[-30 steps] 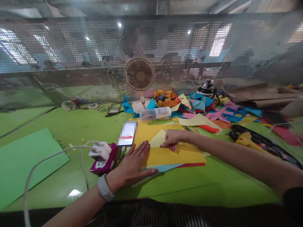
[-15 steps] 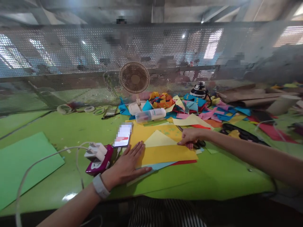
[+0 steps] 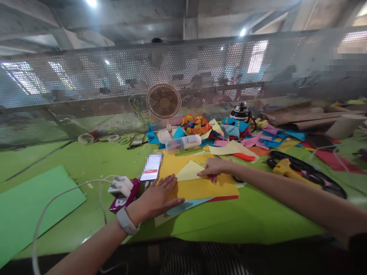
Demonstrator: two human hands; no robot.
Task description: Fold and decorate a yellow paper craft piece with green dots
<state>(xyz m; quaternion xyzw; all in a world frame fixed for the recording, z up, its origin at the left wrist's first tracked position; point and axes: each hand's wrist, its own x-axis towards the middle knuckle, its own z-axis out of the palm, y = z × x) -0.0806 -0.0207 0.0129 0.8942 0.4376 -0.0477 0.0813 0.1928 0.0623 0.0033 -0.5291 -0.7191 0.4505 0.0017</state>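
Note:
My left hand (image 3: 160, 196) lies flat with fingers spread on the left part of a yellow sheet of paper (image 3: 212, 187). A pale yellow triangular paper (image 3: 187, 172) lies on that sheet. My right hand (image 3: 215, 169) rests over the triangle's right side, fingers curled closed, thumb pressing its lower edge; I see nothing in its grip. Beneath my right wrist, a dark loop handle of scissors (image 3: 237, 179) shows in part. Light blue paper (image 3: 186, 205) and red paper (image 3: 225, 198) stick out under the yellow sheet's near edge.
A phone (image 3: 151, 168) and a purple power strip (image 3: 124, 196) with a white cable sit left. Green sheets (image 3: 37, 210) lie further left. Behind are a fan (image 3: 164, 101), a plastic bottle (image 3: 183, 143) and colourful paper scraps (image 3: 229, 130). A black tray (image 3: 327, 183) lies right.
My right hand has slid left along the pale yellow triangle and now covers its right side. My left hand stays flat on the paper. The camera view has tilted slightly.

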